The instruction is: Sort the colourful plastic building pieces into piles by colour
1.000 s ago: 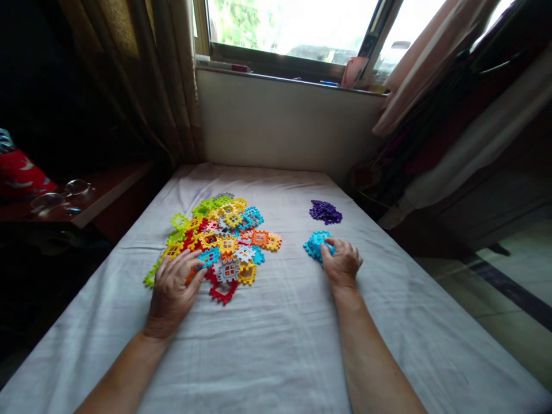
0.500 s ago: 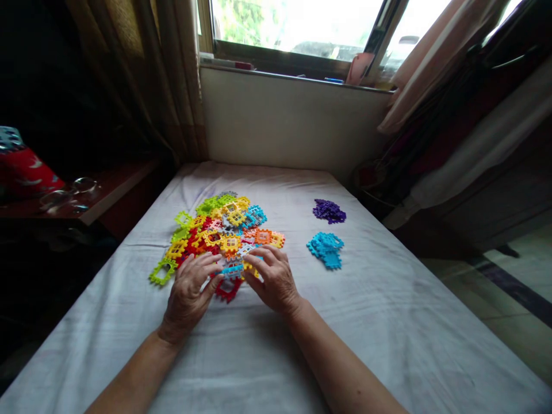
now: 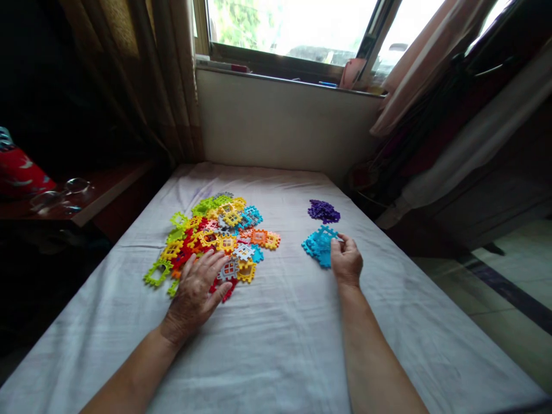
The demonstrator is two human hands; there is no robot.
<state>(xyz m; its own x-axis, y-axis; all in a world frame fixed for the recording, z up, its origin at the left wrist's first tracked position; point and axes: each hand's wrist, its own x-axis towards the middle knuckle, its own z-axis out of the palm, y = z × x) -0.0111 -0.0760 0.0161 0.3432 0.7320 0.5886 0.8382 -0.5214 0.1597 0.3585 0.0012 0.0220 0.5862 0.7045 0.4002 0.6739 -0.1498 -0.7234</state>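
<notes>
Plastic interlocking building pieces, toothed along their edges, lie in a mixed pile (image 3: 226,242) of yellow, red, green, orange, grey and blue. My left hand (image 3: 195,287) rests on the near side of this pile, fingers spread, beside a grey window-shaped piece (image 3: 228,268). Over to the right, my right hand (image 3: 346,261) pinches the edge of a blue building piece (image 3: 326,232) above a small blue heap (image 3: 317,253). Part of that piece is hidden by my fingers. Behind the blue heap sits a heap of purple pieces (image 3: 323,211).
A pale sheet (image 3: 276,345) covers the surface. On the left, a brown side table (image 3: 107,187) holds glasses (image 3: 77,188) and a red patterned object (image 3: 23,172). A low wall (image 3: 280,121) and window stand at the back; clothes (image 3: 466,132) hang on the right.
My right hand has moved right from the mixed pile to the blue heap, carrying a blue building piece. My left hand stays at the pile, its fingers flatter. The view has shifted slightly.
</notes>
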